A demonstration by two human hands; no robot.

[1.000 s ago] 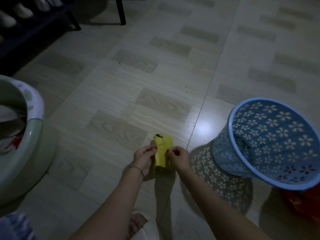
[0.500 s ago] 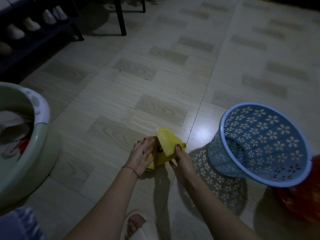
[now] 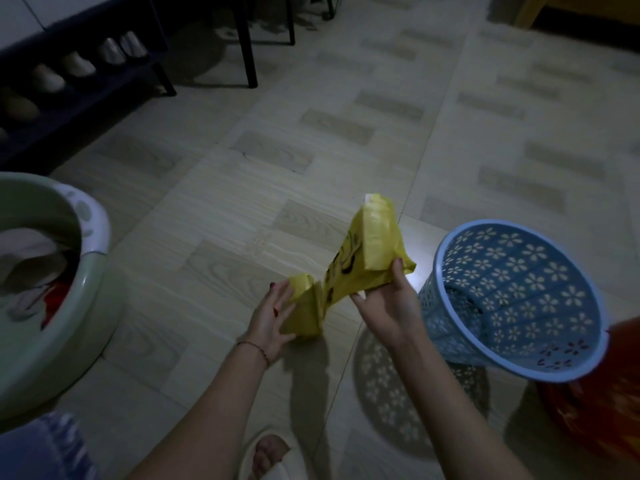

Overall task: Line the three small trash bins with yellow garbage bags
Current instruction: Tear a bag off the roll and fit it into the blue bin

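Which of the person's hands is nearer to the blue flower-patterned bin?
The right hand, pinching the yellow garbage bag, sits just beside the blue bin's near wall. The left hand, holding the bag's folded end, is farther off, across the bag from the bin.

Dim room. Pale tiled floor (image 3: 311,188) with wood-grain rectangles. Dark shoe rack (image 3: 79,95) holding shoes (image 3: 78,64) at upper left; black furniture legs (image 3: 249,53) beside it.

Both hands, left hand (image 3: 272,315) and right hand (image 3: 388,299), grip a yellow garbage bag (image 3: 363,258) beside the blue bin (image 3: 519,306).
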